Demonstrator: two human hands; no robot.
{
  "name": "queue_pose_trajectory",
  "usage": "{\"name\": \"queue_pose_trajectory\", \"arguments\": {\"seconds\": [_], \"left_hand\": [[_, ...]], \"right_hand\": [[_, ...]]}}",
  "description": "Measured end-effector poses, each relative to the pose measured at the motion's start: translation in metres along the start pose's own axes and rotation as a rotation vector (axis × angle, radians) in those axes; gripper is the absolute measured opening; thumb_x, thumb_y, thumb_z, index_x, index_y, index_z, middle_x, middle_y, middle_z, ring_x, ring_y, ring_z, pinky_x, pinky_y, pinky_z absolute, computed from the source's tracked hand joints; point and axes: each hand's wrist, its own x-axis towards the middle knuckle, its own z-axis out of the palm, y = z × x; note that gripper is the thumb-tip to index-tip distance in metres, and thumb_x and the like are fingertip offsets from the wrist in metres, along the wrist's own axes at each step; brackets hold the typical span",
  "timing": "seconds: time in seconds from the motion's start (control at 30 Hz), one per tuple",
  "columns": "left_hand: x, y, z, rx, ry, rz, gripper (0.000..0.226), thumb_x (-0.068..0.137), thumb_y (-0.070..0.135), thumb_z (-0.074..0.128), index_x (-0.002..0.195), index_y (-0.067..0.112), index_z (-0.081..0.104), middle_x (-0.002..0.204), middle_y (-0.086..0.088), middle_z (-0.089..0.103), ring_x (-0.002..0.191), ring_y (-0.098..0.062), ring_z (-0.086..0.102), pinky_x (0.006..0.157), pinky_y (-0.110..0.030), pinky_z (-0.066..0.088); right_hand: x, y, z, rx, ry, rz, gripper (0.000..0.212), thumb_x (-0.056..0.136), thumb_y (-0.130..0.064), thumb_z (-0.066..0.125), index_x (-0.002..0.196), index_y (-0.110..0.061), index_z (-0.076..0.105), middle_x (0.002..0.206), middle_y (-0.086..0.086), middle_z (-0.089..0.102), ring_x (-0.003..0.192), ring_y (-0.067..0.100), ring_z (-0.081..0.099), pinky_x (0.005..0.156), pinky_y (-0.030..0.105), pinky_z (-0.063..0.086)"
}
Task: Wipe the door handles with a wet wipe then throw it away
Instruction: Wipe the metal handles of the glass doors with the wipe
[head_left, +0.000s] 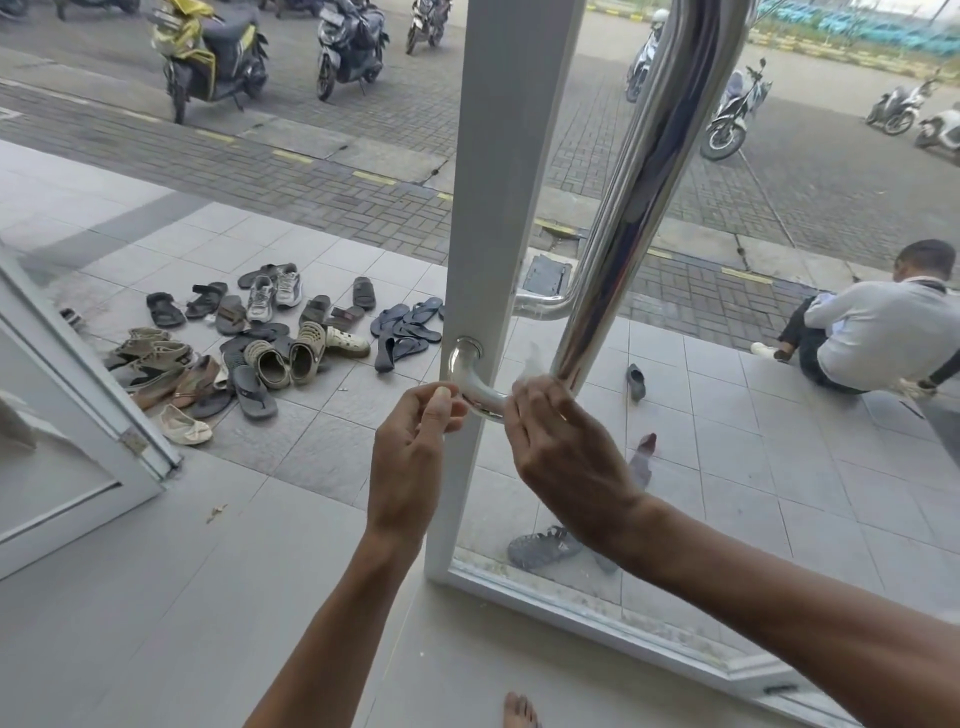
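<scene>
Gripping the wet wipe (535, 371), the right hand (566, 452) curled round the foot of the door handle (628, 208); the bar's long axis rose up and away from it. Left hand (410, 447) pinched beside the lower bracket (470, 374), nothing visible between its fingers. Count: one wipe, two bars.

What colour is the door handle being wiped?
Shiny silver chrome door handle, seen in the head view.

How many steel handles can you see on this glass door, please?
2. The near handle, its lower bend by the wet wipe; the far handle, behind the glass, meeting the frame just above. Their tops run out of view.
</scene>
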Motion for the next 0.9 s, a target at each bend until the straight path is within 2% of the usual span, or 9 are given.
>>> {"name": "queue_pose_trajectory", "arguments": {"seconds": [0.07, 0.13, 0.23, 0.3, 0.4, 0.57, 0.73, 0.83, 0.9], "left_hand": [[-0.001, -0.003, -0.007, 0.017, 0.011, 0.001, 0.022, 0.103, 0.029, 0.047, 0.106, 0.023, 0.067, 0.093, 0.005, 0.074, 0.087, -0.003, 0.070, 0.077, -0.020, 0.048], [0.001, -0.004, -0.013, 0.023, 0.029, -0.006, 0.023, 0.103, 0.028, 0.046, 0.107, 0.021, 0.067, 0.094, 0.005, 0.073, 0.086, -0.003, 0.070, 0.076, -0.020, 0.048], [0.005, -0.003, -0.017, 0.026, 0.038, -0.016, 0.023, 0.104, 0.027, 0.046, 0.109, 0.019, 0.067, 0.096, 0.003, 0.073, 0.085, -0.003, 0.070, 0.075, -0.019, 0.047], [0.006, -0.002, -0.015, 0.023, 0.027, -0.025, 0.024, 0.104, 0.028, 0.045, 0.110, 0.018, 0.067, 0.097, 0.002, 0.073, 0.087, -0.005, 0.070, 0.075, -0.019, 0.048], [0.009, -0.001, -0.011, 0.016, 0.008, -0.037, 0.025, 0.104, 0.028, 0.045, 0.113, 0.017, 0.066, 0.099, -0.001, 0.073, 0.091, -0.011, 0.070, 0.077, -0.022, 0.048], [0.012, -0.002, -0.010, 0.002, -0.013, -0.038, 0.023, 0.103, 0.029, 0.046, 0.110, 0.020, 0.067, 0.096, 0.001, 0.073, 0.089, -0.011, 0.070, 0.078, -0.024, 0.049], [0.015, -0.004, -0.011, -0.026, -0.014, -0.065, 0.021, 0.104, 0.027, 0.046, 0.107, 0.022, 0.067, 0.099, 0.000, 0.074, 0.090, -0.013, 0.071, 0.079, -0.026, 0.049], [0.017, -0.003, -0.010, -0.059, -0.024, -0.102, 0.021, 0.104, 0.025, 0.046, 0.108, 0.020, 0.066, 0.100, 0.000, 0.074, 0.093, -0.016, 0.071, 0.082, -0.030, 0.050], [0.018, -0.001, -0.011, -0.074, -0.042, -0.114, 0.021, 0.104, 0.025, 0.046, 0.107, 0.020, 0.066, 0.099, 0.000, 0.074, 0.094, -0.017, 0.071, 0.085, -0.032, 0.051]], "right_hand": [[0.003, -0.014, 0.006, 0.131, 0.000, 0.060, 0.053, 0.094, 0.018, 0.027, 0.118, 0.001, 0.070, 0.113, 0.019, 0.073, 0.105, 0.027, 0.070, 0.100, 0.033, 0.051], [0.011, -0.021, 0.011, 0.211, 0.021, 0.104, 0.034, 0.089, 0.011, 0.052, 0.115, 0.001, 0.071, 0.109, 0.019, 0.074, 0.096, 0.025, 0.071, 0.089, 0.031, 0.053], [0.025, -0.025, 0.015, 0.321, 0.015, 0.211, 0.032, 0.078, 0.004, 0.072, 0.111, -0.001, 0.073, 0.104, 0.016, 0.075, 0.087, 0.025, 0.071, 0.079, 0.032, 0.052], [0.033, -0.024, 0.013, 0.393, 0.022, 0.256, 0.027, 0.076, 0.007, 0.069, 0.100, -0.005, 0.073, 0.093, 0.012, 0.075, 0.078, 0.026, 0.068, 0.074, 0.034, 0.049], [0.035, -0.020, 0.012, 0.476, 0.050, 0.260, 0.029, 0.079, 0.012, 0.050, 0.089, -0.007, 0.070, 0.081, 0.009, 0.070, 0.070, 0.028, 0.061, 0.069, 0.037, 0.047], [0.025, -0.025, 0.010, 0.597, 0.008, 0.265, 0.018, 0.080, 0.013, 0.066, 0.090, -0.001, 0.070, 0.089, 0.013, 0.069, 0.085, 0.031, 0.065, 0.075, 0.041, 0.055], [0.052, -0.033, 0.009, 0.676, -0.025, 0.332, 0.013, 0.086, 0.011, 0.060, 0.091, 0.001, 0.067, 0.097, 0.018, 0.068, 0.085, 0.033, 0.065, 0.067, 0.040, 0.057], [0.065, -0.034, 0.008, 0.655, 0.008, 0.402, 0.010, 0.087, 0.003, 0.063, 0.087, -0.005, 0.070, 0.089, 0.011, 0.070, 0.077, 0.028, 0.066, 0.059, 0.036, 0.055], [0.064, -0.035, 0.007, 0.631, 0.022, 0.411, 0.011, 0.086, 0.002, 0.063, 0.084, -0.006, 0.070, 0.085, 0.009, 0.069, 0.072, 0.027, 0.064, 0.059, 0.037, 0.053]]}}
